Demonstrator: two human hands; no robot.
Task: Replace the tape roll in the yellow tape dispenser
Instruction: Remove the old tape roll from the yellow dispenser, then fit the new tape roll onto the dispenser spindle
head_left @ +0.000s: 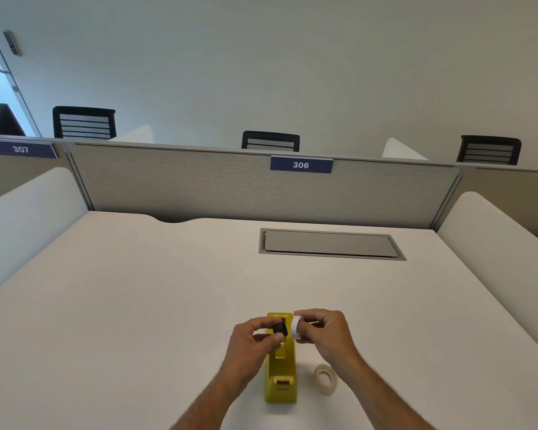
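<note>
Presently on the white desk [137, 305]: one yellow tape dispenser [280, 378], standing lengthwise, cutter end toward the person, its roll bay open. Just beside it, to its right, one clear tape roll [325, 379], lying flat on the desk and untouched.

Left hand [255, 339]: raised over the dispenser's far end, fingertips pinched on a small black spindle core [279, 328].

Right hand [323, 332]: level with the left and near it, fingers closed around a white tape ring [296, 327], held on edge with its open face toward the black core. Core and ring sit very close together; whether they touch cannot be told.

Further items: one grey cable hatch [331, 244] recessed in the desk; one grey partition [199, 187] bearing blue label 306 [301, 164]; three black chairs beyond it.
</note>
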